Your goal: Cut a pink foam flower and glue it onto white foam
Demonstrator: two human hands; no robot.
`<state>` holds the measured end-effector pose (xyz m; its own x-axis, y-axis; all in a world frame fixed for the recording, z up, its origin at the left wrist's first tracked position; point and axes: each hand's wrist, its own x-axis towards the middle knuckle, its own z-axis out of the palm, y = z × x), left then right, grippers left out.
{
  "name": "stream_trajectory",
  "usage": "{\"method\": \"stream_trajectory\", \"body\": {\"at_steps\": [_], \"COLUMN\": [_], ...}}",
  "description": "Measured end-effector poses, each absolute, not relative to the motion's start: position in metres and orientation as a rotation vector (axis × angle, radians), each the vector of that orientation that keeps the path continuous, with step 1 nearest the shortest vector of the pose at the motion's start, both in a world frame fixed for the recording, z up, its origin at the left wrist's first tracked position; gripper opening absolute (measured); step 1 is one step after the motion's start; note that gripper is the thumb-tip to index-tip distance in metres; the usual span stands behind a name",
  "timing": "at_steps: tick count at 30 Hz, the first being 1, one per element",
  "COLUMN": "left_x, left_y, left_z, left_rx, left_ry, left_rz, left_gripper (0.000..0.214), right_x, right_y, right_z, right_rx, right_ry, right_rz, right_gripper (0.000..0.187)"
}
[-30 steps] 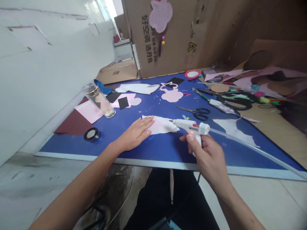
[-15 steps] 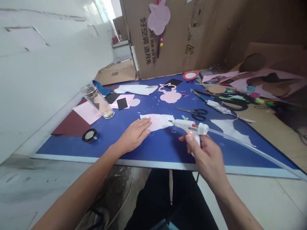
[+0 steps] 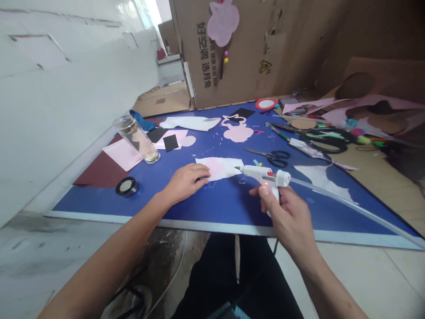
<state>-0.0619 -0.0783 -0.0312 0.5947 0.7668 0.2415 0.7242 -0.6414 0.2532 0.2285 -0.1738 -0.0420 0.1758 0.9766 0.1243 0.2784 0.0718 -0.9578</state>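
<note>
A white sheet with a pale pink piece on it lies on the blue tabletop. My left hand rests at the sheet's left end, fingers bent and fingertips on the pink piece; a gap shows between thumb and fingers. In my right hand is a white glue gun, its small light glowing orange-red. The gun's nozzle tip is at the sheet's right end; whether it touches I cannot tell. A long clear glue stick sticks out of its back. Thin glue strands lie by the sheet.
Black-handled scissors lie beyond the gun. At the left stand a glass bottle and a tape roll. Pink cut-outs and scraps lie farther back, before a tall cardboard box. Tools and scraps crowd the right side.
My left hand has arched up from lying flat, its fingers now bent with a gap beside the thumb. The glue gun stays at the sheet's right end. The view has shifted slightly.
</note>
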Motion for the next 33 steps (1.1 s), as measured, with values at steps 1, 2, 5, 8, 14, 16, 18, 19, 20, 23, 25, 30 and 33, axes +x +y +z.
{"method": "stream_trajectory", "body": {"at_steps": [1, 2, 5, 8, 14, 16, 18, 19, 20, 23, 25, 30, 33], "left_x": [-0.061, -0.061, -0.059, -0.059, -0.055, -0.054, -0.052, -0.051, -0.049, -0.045, -0.042, -0.037, -0.037], "left_y": [-0.077, -0.077, -0.076, -0.077, -0.079, -0.08, -0.082, -0.083, -0.083, -0.086, -0.088, -0.089, -0.09], "left_z": [-0.03, -0.029, -0.029, -0.03, -0.029, -0.027, -0.025, -0.024, -0.023, -0.021, -0.02, -0.02, -0.023], "left_rx": [2.713, 2.734, 2.771, 2.782, 2.714, 2.66, 2.589, 2.556, 2.529, 2.501, 2.5, 2.508, 2.522], "left_ry": [1.254, 1.246, 1.254, 1.294, 1.386, 1.411, 1.433, 1.444, 1.457, 1.506, 1.543, 1.606, 1.609], "left_rz": [0.478, 0.455, 0.424, 0.422, 0.481, 0.519, 0.558, 0.573, 0.584, 0.579, 0.564, 0.529, 0.526], "left_gripper": [0.025, 0.026, 0.027, 0.028, 0.028, 0.026, 0.023, 0.022, 0.021, 0.02, 0.021, 0.023, 0.024], "right_x": [0.228, 0.228, 0.228, 0.227, 0.227, 0.227, 0.227, 0.227, 0.227, 0.228, 0.228, 0.228, 0.228], "right_y": [-0.174, -0.174, -0.174, -0.173, -0.173, -0.173, -0.173, -0.173, -0.173, -0.173, -0.173, -0.173, -0.173], "right_z": [-0.042, -0.042, -0.041, -0.041, -0.041, -0.041, -0.041, -0.041, -0.041, -0.042, -0.042, -0.043, -0.043], "right_rx": [-1.415, -1.417, -1.419, -1.421, -1.421, -1.417, -1.417, -1.417, -1.417, -1.407, -1.403, -1.416, -1.42], "right_ry": [-1.301, -1.299, -1.288, -1.281, -1.288, -1.284, -1.284, -1.285, -1.288, -1.296, -1.3, -1.296, -1.296], "right_rz": [0.846, 0.842, 0.853, 0.865, 0.845, 0.853, 0.85, 0.847, 0.845, 0.842, 0.84, 0.844, 0.846], "right_gripper": [0.047, 0.047, 0.047, 0.048, 0.048, 0.048, 0.048, 0.048, 0.048, 0.048, 0.048, 0.047, 0.047]}}
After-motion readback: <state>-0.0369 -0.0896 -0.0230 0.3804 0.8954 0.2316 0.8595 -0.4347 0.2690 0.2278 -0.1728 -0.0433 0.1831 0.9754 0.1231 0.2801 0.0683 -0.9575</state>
